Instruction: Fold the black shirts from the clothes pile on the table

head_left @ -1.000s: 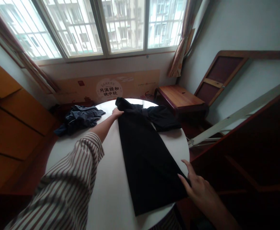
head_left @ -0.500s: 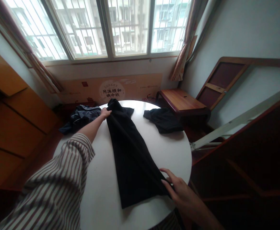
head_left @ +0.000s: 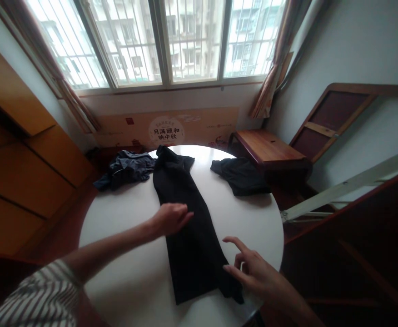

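Note:
A pair of black trousers, folded lengthwise, stretches across the round white table, with its hems towards me. My left hand hovers over the middle of the trousers, its fingers loosely curled with nothing visible in them. Beside the right edge of the lower leg is my right hand. Its thumb and index finger are apart, the thumb close to the cloth near the hem. Some cloth at that lower right corner is ruffled.
Dark blue and grey clothes lie crumpled at the table's far left. A folded black garment rests on the far right. Beyond stands a low wooden table, and orange cabinets line the left side.
My left hand has let go of the trousers' far end and come back over their middle. My right hand has loosened from the hem corner, and the cloth there has dropped.

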`<state>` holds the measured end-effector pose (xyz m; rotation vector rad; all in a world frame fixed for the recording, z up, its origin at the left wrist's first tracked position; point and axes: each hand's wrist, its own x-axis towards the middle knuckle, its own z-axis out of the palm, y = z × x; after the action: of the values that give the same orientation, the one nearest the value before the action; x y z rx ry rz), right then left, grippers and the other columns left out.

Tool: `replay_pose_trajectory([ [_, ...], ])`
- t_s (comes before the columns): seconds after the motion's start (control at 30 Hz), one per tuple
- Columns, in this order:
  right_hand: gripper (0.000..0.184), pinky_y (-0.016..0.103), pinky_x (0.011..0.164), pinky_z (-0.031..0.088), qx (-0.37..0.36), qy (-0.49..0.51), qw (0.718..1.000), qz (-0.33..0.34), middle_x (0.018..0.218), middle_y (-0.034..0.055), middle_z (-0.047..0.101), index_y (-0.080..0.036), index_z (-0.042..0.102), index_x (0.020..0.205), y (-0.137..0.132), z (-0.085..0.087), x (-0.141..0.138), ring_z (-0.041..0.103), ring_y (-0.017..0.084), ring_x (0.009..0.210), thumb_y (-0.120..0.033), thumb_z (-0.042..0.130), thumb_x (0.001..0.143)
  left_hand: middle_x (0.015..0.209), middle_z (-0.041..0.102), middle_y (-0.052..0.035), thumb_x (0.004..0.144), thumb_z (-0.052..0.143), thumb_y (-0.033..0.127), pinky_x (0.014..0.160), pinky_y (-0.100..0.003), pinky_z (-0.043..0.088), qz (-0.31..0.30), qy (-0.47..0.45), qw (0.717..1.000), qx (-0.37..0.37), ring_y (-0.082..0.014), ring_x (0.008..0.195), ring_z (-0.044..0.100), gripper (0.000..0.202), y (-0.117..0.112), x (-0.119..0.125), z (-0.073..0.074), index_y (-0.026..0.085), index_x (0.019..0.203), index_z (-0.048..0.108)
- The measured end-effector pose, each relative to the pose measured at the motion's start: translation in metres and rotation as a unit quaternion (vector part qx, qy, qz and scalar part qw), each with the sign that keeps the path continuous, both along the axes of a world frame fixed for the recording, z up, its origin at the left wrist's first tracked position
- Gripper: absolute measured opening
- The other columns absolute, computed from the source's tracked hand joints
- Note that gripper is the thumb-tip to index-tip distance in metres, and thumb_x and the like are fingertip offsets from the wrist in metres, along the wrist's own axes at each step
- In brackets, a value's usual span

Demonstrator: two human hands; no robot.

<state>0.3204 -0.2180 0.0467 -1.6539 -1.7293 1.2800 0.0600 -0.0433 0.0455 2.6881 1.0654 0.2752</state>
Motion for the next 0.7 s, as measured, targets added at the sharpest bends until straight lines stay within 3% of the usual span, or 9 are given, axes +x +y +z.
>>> replay_pose_trajectory([
  [0.1, 0.06, 0.022, 0.049, 0.041, -0.009, 0.039, 0.999, 0.003, 0.069, -0.0049, 0.056, -0.019, 0.035, 0.145, 0.001, -0.004, 0.003, 0.055, 0.013, 0.053, -0.039, 0.051, 0.091, 0.067, 0.06, -0.0051, 0.087, 0.054, 0.064, 0.055, -0.031, 0.037, -0.097, 0.032, 0.994, -0.042, -0.0176, 0.057, 0.056, 0.041, -0.087, -0.029, -0.019, 0.024, 0.076, 0.055],
  [0.2, 0.052, 0.023, 0.05, 0.043, 0.002, 0.042, 0.999, 0.003, 0.072, -0.0034, 0.058, -0.019, 0.044, 0.137, 0.002, -0.006, 0.0, 0.057, 0.013, 0.053, -0.045, 0.049, 0.092, 0.074, 0.064, -0.0063, 0.076, 0.06, 0.075, 0.056, -0.032, 0.039, -0.069, 0.037, 0.996, -0.038, -0.0198, 0.062, 0.059, 0.052, -0.132, -0.051, -0.028, 0.024, 0.082, 0.054],
  [0.33, 0.053, 0.028, 0.058, 0.047, 0.05, -0.061, 0.997, -0.006, 0.073, 0.0001, 0.064, -0.019, 0.054, 0.126, 0.0, -0.01, -0.012, 0.063, 0.018, 0.062, -0.053, 0.06, 0.086, 0.08, 0.064, -0.0069, 0.082, 0.059, 0.067, 0.058, -0.032, 0.04, -0.034, 0.051, 0.998, -0.018, -0.021, 0.066, 0.061, 0.044, -0.148, -0.056, -0.031, 0.024, 0.086, 0.053],
  [0.43, 0.041, 0.03, 0.065, 0.047, 0.097, -0.127, 0.987, -0.012, 0.073, 0.0018, 0.066, -0.02, 0.06, 0.114, -0.002, -0.016, -0.02, 0.065, 0.021, 0.069, -0.049, 0.062, 0.085, 0.077, 0.064, -0.0057, 0.095, 0.051, 0.039, 0.056, -0.033, 0.038, -0.078, 0.068, 0.994, 0.017, -0.0202, 0.062, 0.06, 0.017, -0.152, -0.052, -0.032, 0.024, 0.087, 0.054],
  [0.5, 0.029, 0.03, 0.064, 0.046, 0.112, -0.139, 0.984, -0.004, 0.072, 0.0025, 0.066, -0.02, 0.062, 0.102, -0.002, -0.017, -0.022, 0.064, 0.021, 0.069, -0.045, 0.058, 0.088, 0.076, 0.064, -0.0051, 0.095, 0.047, 0.024, 0.056, -0.034, 0.038, -0.117, 0.074, 0.99, 0.034, -0.02, 0.061, 0.059, 0.012, -0.153, -0.052, -0.03, 0.024, 0.087, 0.055],
  [0.57, 0.025, 0.029, 0.062, 0.043, 0.116, -0.136, 0.984, 0.009, 0.07, 0.0025, 0.065, -0.021, 0.061, 0.087, 0.0, -0.016, -0.022, 0.062, 0.019, 0.067, -0.044, 0.053, 0.091, 0.074, 0.065, -0.0047, 0.094, 0.046, 0.019, 0.058, -0.034, 0.04, -0.136, 0.071, 0.988, 0.032, -0.0197, 0.061, 0.06, 0.013, -0.153, -0.055, -0.027, 0.023, 0.084, 0.054],
  [0.7, 0.036, 0.027, 0.058, 0.039, 0.124, -0.108, 0.986, 0.009, 0.063, 0.0011, 0.059, -0.02, 0.054, 0.066, 0.008, -0.006, -0.019, 0.054, 0.016, 0.061, -0.046, 0.052, 0.091, 0.067, 0.065, -0.0028, 0.087, 0.051, 0.018, 0.058, -0.033, 0.04, -0.127, 0.05, 0.991, -0.002, -0.0176, 0.055, 0.058, 0.011, -0.156, -0.074, -0.015, 0.024, 0.078, 0.052],
])
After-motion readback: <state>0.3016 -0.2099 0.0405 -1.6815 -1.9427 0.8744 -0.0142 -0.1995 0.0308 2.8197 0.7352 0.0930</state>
